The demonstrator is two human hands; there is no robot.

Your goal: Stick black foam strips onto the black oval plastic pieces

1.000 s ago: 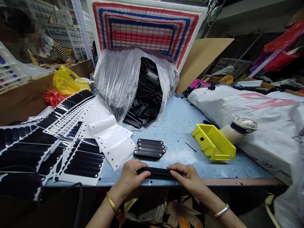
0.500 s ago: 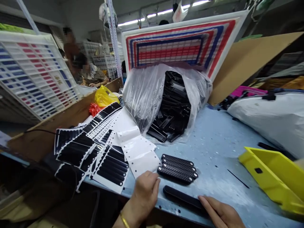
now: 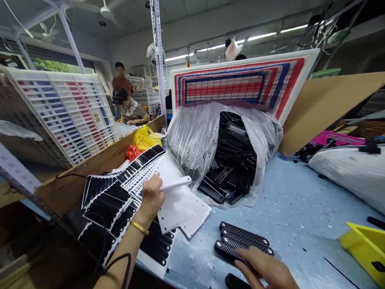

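Observation:
My left hand [image 3: 152, 194], with a gold bangle on the wrist, is closed on a white strip [image 3: 176, 184] with a small hole at its end, above the white sheets [image 3: 183, 208]. Black sticker sheets [image 3: 104, 206] lie beneath and left of that arm. My right hand [image 3: 261, 265] is at the near edge of a stack of patterned black pieces [image 3: 245, 239], thumb and forefinger close together at its lower side; whether they grip a piece is unclear. A plain black piece [image 3: 236, 281] lies just below, partly cut off by the frame.
An open plastic bag [image 3: 192, 136] full of black parts [image 3: 233, 156] leans against a striped crate [image 3: 222, 86]. A yellow bin [image 3: 365, 249] stands at right, near a white sack [image 3: 351, 168]. Yellow [image 3: 146, 137] and red bags lie back left. Two people [image 3: 136, 112] are in the background.
My left hand has moved up and left to the sheets and now holds a white strip. My right hand has moved from the plain black piece to the patterned stack. The view has tilted up.

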